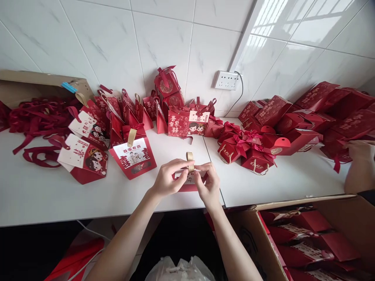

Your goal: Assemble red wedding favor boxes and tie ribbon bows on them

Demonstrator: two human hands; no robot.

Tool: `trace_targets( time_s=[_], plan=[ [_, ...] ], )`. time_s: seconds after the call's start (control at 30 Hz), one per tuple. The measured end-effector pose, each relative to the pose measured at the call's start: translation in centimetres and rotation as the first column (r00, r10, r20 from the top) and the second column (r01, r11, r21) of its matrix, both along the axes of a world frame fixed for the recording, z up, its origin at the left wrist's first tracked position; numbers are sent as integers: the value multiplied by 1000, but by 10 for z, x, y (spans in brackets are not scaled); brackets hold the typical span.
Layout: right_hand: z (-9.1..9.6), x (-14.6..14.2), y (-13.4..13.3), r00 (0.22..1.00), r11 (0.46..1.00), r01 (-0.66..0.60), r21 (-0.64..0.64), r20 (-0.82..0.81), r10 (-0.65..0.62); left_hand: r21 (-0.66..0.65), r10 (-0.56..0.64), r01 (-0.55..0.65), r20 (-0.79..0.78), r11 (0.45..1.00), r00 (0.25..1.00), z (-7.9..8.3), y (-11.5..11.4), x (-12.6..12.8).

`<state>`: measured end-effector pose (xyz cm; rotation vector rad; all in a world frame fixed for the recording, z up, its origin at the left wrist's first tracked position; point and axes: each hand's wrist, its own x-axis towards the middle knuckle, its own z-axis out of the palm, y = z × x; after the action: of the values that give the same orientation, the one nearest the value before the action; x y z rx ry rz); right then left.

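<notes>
A small red gift box (188, 188) with a white printed panel stands near the table's front edge, mostly covered by my hands. From its top rises a gold ribbon loop (190, 157). My left hand (170, 176) pinches the box's top edge, left of the loop. On the other side my right hand (209, 182) grips the same edge between thumb and fingers. What the fingertips do at the base of the loop is partly hidden. To the left stands a similar red and white box (135, 158) with its own gold loop.
Ribbon-handled boxes (83, 158) and a pile of dark red ribbons (48, 117) lie at left. Bow-topped boxes (249, 146) sit right of centre, below a wall socket (226, 80). A carton (254, 230) of red boxes is lower right. Another person's hand (361, 160) is at far right.
</notes>
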<state>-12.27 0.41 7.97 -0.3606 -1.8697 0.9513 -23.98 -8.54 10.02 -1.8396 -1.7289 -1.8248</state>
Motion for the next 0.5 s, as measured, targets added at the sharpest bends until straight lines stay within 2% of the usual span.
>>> trace_targets(
  time_s=[0.2,0.5],
  plan=[
    [1,-6,3,999,999,21,-28,29,-20,-31,3,-1,50,1000,999,-1,4,-3],
    [0,-13,9,997,992,-19,-124,65,27,-50,51,-47,80,998,996,-1,10,-8]
  ],
)
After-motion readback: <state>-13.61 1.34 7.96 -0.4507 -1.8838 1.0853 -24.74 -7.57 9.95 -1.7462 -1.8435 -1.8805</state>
